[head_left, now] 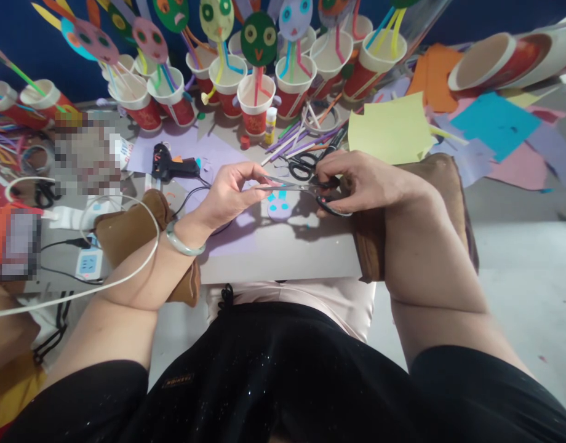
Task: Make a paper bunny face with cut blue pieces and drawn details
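A pair of black-handled scissors (326,202) is in my right hand (357,181), fingers through the loops and blades pointing left. At the blade tips my left hand (234,192) is pinched on a small pink piece (274,182), partly hidden by fingers and blades. Below the blades a pale purple paper oval (279,206) with blue bits lies on the grey table (283,249). Beyond the right hand rests a second pair of black scissors (302,166). A black glue gun (175,165) lies on purple paper (200,132) beyond the left hand.
Red-and-white cups (255,111) with paper faces and straws line the back. A glue stick (270,126) stands before them. Yellow paper (387,128) and blue paper (495,126) lie right. Brown pads (430,178) support the forearms. A white cable (126,277) crosses the left forearm.
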### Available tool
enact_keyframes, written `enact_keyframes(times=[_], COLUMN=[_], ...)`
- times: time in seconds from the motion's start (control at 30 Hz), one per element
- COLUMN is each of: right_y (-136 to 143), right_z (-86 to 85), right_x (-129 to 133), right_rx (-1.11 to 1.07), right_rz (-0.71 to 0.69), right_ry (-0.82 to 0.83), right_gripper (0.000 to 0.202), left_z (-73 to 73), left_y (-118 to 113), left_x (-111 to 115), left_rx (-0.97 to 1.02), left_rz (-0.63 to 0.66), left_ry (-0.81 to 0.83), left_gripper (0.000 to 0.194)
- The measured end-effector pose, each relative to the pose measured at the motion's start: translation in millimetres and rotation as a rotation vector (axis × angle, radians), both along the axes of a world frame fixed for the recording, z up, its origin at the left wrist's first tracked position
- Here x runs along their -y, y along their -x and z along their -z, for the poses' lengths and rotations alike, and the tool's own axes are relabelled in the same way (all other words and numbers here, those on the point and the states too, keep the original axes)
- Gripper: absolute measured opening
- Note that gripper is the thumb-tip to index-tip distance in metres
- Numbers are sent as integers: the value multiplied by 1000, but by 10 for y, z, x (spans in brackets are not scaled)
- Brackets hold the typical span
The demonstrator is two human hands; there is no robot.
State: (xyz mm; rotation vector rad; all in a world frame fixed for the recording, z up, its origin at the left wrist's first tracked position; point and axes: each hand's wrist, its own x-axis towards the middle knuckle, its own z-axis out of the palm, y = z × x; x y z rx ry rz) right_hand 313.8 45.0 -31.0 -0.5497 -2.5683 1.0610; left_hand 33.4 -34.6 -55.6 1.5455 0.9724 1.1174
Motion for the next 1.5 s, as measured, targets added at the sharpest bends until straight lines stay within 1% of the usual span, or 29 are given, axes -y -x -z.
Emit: enact_keyframes(times=[0.3,0.47,0.57,0.73,1.0,1.2,1.37,1.5], right_y=[-36,-51,-53,-56,-55,-56,-52,-47], right_z=[35,51,58,52,29,33,20,9], right_x=[-13,-28,-38,-35,-22,-27,-26,-27], right_rx=[12,8,-5,-33,24,44,48,42], right_rz=[37,25,2,-3,42,46,49,41], right_ry=[14,-24,-52,-46,0,-4,-13,-26], right_gripper=[44,42,41,43,45,45,42,44], left_z=[-4,-19,-24,-33,-58,-49,-49,-48], left_y=[15,9,8,5,-1,-2,-4,-7], left_x=[-16,-11,-7,-4,4,-6,-1,5], left_rx=[-57,-74,-74,-67,-107,-105,-107,-101], left_rz=[-28,-30,-27,-27,-41,-43,-42,-51], left_ry=[-66,-77,-71,-66,-75,-86,-63,-59], left_gripper=[24,21,23,26,32,31,32,31])
